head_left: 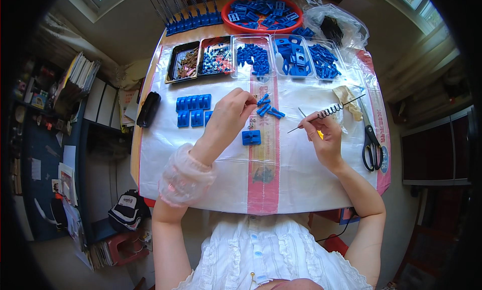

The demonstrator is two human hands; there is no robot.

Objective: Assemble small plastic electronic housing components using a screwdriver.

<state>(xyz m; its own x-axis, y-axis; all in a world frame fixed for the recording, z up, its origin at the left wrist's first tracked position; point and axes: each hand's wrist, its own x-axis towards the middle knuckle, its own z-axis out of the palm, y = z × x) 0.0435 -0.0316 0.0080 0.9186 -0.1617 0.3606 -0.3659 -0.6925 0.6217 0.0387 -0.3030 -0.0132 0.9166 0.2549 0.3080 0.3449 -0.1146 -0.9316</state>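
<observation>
My left hand (230, 114) reaches over the middle of the table, thumb and fingertips pinched together; what they hold, if anything, is too small to make out. Just beside those fingertips lie several small blue plastic pieces (271, 111). My right hand (324, 138) grips a dark coiled wire spring (330, 111) with long straight ends. Something yellow (320, 134) shows in that palm, mostly hidden. Between the hands, nearer to me, a single blue block (251, 137) sits beside some tiny metal parts (252, 123). Rows of similar blue blocks (193, 102) stand left of my left hand, which partly covers them.
Trays of brass-coloured screws (188, 64), small hardware (217, 58) and blue parts (253, 59) line the far side. Behind stand a red basin (228, 19) and a rack of upright springs (193, 22). Black scissors (371, 147) lie right; a black case (149, 109) lies left.
</observation>
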